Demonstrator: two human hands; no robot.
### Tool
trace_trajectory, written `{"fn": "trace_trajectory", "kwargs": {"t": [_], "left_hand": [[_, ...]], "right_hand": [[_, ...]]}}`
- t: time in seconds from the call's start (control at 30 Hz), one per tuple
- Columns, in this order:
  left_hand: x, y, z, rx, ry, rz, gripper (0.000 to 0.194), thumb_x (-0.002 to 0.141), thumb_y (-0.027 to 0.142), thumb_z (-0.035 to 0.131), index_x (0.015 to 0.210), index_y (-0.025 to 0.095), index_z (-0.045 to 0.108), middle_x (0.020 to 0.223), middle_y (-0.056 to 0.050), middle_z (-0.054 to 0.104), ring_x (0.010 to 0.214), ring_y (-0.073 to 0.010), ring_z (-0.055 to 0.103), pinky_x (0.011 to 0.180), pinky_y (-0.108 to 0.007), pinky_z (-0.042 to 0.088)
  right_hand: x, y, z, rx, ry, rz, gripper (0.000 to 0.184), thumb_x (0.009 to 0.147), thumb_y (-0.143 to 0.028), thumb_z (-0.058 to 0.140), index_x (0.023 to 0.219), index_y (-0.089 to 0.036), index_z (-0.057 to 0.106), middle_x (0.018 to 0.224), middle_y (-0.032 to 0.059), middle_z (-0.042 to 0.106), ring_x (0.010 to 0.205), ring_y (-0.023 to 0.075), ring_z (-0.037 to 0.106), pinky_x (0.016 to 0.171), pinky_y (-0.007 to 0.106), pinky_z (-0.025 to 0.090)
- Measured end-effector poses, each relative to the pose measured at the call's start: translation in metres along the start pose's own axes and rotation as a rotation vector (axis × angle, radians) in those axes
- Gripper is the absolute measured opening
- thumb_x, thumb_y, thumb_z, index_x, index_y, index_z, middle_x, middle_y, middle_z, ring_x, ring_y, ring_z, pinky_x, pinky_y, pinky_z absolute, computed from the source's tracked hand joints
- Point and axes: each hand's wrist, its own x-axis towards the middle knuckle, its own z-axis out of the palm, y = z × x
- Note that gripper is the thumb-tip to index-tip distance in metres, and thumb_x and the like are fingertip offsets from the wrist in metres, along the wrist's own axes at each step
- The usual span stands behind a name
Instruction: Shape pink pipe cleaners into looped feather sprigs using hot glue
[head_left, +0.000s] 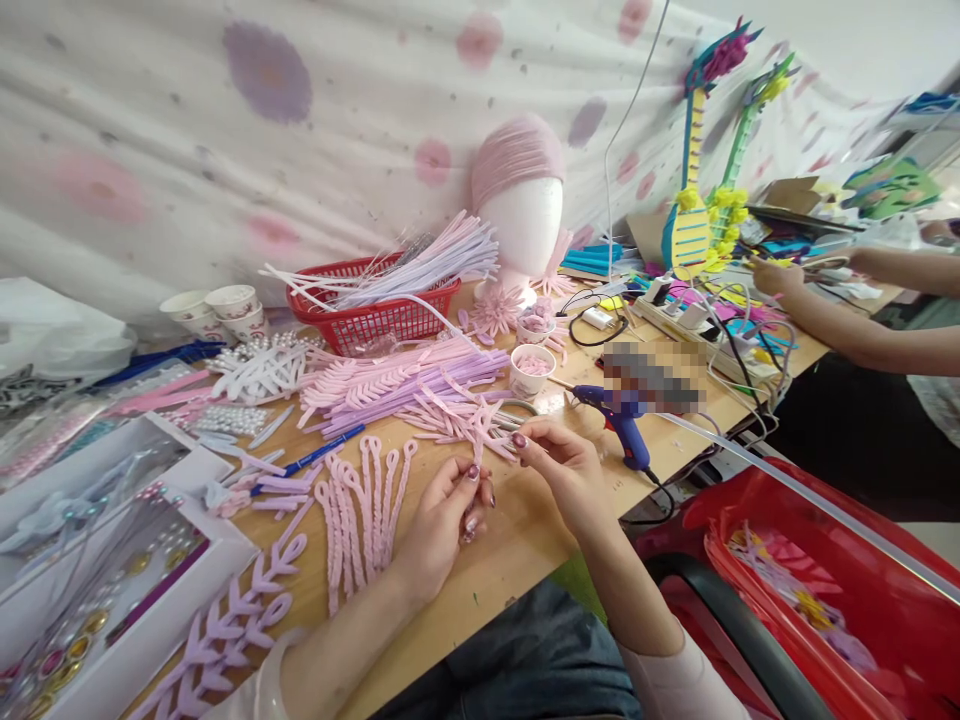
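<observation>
My left hand [442,515] is closed in front of me on a pink pipe cleaner piece [478,432] with looped or spread ends above the fingers. Beside it, my right hand [566,470] pinches with thumb and index finger near one end of that piece; its fingertips partly hide what they grip. Just behind both hands lies a loose pile of short pink pipe cleaner pieces [431,418]. Left of my left hand, several twisted pink strands with looped tops [367,510] lie in a row. A blue hot glue gun [622,425] rests right of my right hand.
A red basket [367,325] of pipe cleaners stands behind, near a white mannequin head [529,225]. Paper cups [531,385] hold pink bits. White boxes [217,535] flank the left; a power strip [697,335] and cables run right. Another person's hand [780,280] works farther right.
</observation>
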Motion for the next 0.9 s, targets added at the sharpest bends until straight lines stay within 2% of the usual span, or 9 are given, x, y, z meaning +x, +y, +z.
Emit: {"fn": "trace_trajectory", "kwargs": {"t": [0.13,0.33,0.67,0.9], "left_hand": [[0.0008,-0.0007,-0.0002,0.011,-0.018,-0.003,0.032,0.075,0.044,0.071,0.081,0.017,0.055,0.065,0.004,0.053,0.044,-0.0021,0.033,0.046,-0.019,0.024],[0.0013,0.0006,0.0003,-0.017,-0.014,-0.024,0.034,0.074,0.044,0.071,0.081,0.016,0.054,0.065,0.005,0.053,0.044,-0.0021,0.032,0.046,-0.019,0.023],[-0.0014,0.0015,0.0009,0.033,-0.057,0.011,0.031,0.078,0.043,0.068,0.081,0.017,0.054,0.063,0.005,0.054,0.044,-0.0023,0.032,0.048,-0.019,0.026],[-0.001,0.0031,0.0023,0.035,-0.065,0.017,0.031,0.076,0.042,0.07,0.08,0.016,0.055,0.061,0.005,0.055,0.043,-0.0025,0.031,0.047,-0.02,0.023]], "right_hand": [[0.0037,0.0,0.0052,-0.015,-0.004,-0.045,0.013,0.079,-0.034,0.069,0.073,-0.022,0.066,0.08,0.0021,0.06,0.079,0.0175,0.056,0.074,0.029,0.045],[0.0033,-0.0001,0.0036,-0.059,-0.027,-0.054,0.015,0.08,-0.035,0.068,0.074,-0.022,0.065,0.08,0.0024,0.06,0.081,0.0185,0.057,0.077,0.031,0.045],[0.0061,0.0031,0.004,-0.065,0.004,-0.048,0.019,0.078,-0.038,0.07,0.074,-0.021,0.065,0.079,0.0034,0.062,0.079,0.0191,0.057,0.075,0.031,0.046],[0.0053,0.0027,0.0018,-0.051,-0.005,-0.016,0.017,0.078,-0.036,0.07,0.073,-0.021,0.066,0.077,0.0019,0.061,0.076,0.0176,0.057,0.072,0.029,0.045]]}}
